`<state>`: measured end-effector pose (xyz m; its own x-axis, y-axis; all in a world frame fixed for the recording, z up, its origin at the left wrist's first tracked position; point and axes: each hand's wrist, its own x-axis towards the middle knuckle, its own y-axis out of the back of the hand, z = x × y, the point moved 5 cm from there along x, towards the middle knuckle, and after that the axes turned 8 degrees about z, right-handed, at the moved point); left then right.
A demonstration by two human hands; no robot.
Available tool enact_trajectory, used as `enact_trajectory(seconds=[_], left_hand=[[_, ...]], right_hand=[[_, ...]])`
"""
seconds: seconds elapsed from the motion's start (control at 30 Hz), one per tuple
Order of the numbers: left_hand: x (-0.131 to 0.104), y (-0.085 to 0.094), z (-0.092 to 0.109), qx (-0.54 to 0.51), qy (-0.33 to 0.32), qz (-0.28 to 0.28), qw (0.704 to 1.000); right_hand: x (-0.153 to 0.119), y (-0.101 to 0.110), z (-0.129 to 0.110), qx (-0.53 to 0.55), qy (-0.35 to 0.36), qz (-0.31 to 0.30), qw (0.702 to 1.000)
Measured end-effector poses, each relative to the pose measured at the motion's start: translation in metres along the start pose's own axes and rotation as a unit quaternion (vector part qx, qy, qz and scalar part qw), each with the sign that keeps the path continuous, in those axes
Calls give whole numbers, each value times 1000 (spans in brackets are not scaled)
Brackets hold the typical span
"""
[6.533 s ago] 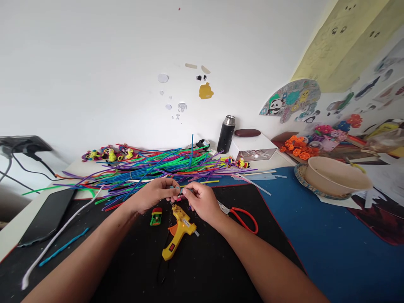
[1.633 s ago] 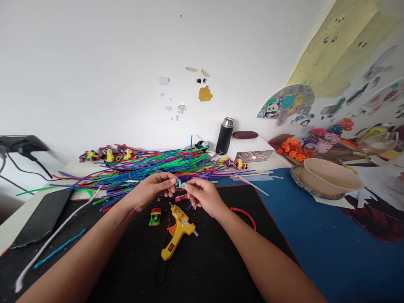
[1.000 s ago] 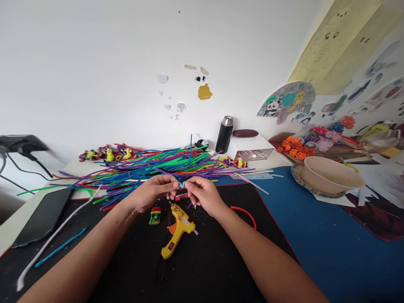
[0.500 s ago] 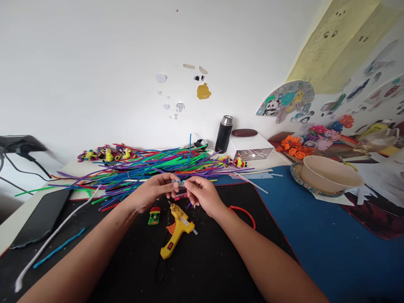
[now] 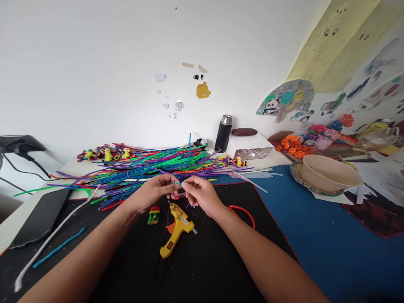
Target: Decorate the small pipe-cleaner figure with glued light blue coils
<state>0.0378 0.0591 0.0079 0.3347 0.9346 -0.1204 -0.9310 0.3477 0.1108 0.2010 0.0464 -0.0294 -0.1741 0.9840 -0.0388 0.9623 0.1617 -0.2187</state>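
Light-blue piece (image 5: 177, 183); left hand (image 5: 153, 192) and right hand (image 5: 203, 195) both pinching it; glue gun (image 5: 178, 227) on mat (image 5: 214, 269)

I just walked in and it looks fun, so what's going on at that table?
Someone is pinching a small light-blue piece between the fingertips of their left hand and right hand. Exactly what shape it has is hard to tell. Nearer the person, a yellow glue gun lies on a black mat, with a little green, red and yellow piece to its left. Beyond the hands is a big, messy pile of colorful pipe cleaners.
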Motion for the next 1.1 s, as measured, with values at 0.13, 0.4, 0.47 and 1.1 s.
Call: enact_trajectory(seconds=[0.13, 0.4, 0.47, 1.1], left_hand=[[0, 0, 0, -1, -1, 1, 1000], [1, -1, -1, 0, -1, -1, 1000], [0, -1, 0, 3, -3, -3, 1000], [2, -3, -2, -12, 0, -1, 1000]], right_hand=[[0, 0, 0, -4, 2, 4, 1000], [0, -1, 0, -8, 12, 7, 1000], [0, -1, 1, -9, 15, 8, 1000], [-1, -1, 0, 6, 19, 35, 999]])
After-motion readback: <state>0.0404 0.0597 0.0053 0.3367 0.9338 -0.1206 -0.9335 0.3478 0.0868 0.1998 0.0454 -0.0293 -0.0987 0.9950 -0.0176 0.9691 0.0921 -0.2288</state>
